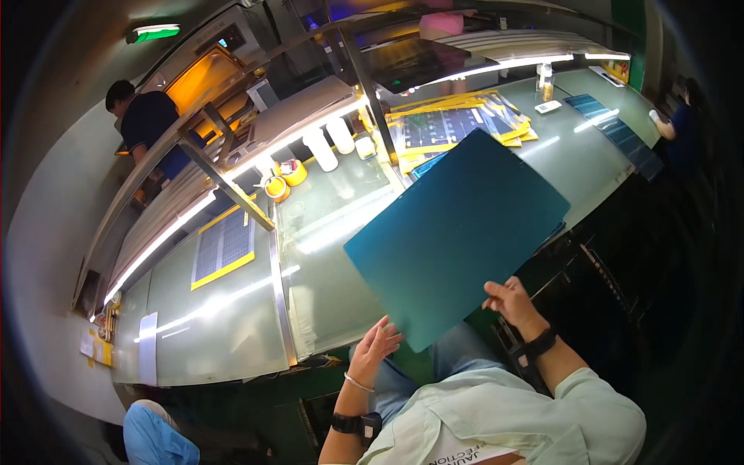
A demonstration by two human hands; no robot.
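Note:
A large, flat teal panel (465, 232) is tilted in front of me, its far part over the table. My right hand (509, 301) grips its near right edge, thumb on top and fingers partly hidden beneath. At the near left edge is my left hand (377, 342), fingers stretched out and a little apart, close to the panel; I cannot tell whether they touch it. A bit of another dark blue sheet shows past the panel's right corner. Behind it lie several yellow-bordered, dark patterned sheets (434, 128), partly covered by it.
The glass-topped table (333, 302) carries a yellow-edged grid sheet (225, 246), orange tape rolls (293, 172), white cylinders (320, 149), a bottle (547, 91) and dark blue panels (612, 132). A metal frame post (225, 182) rises at left. One person (151, 124) stands beyond it; another (683, 128) is at far right.

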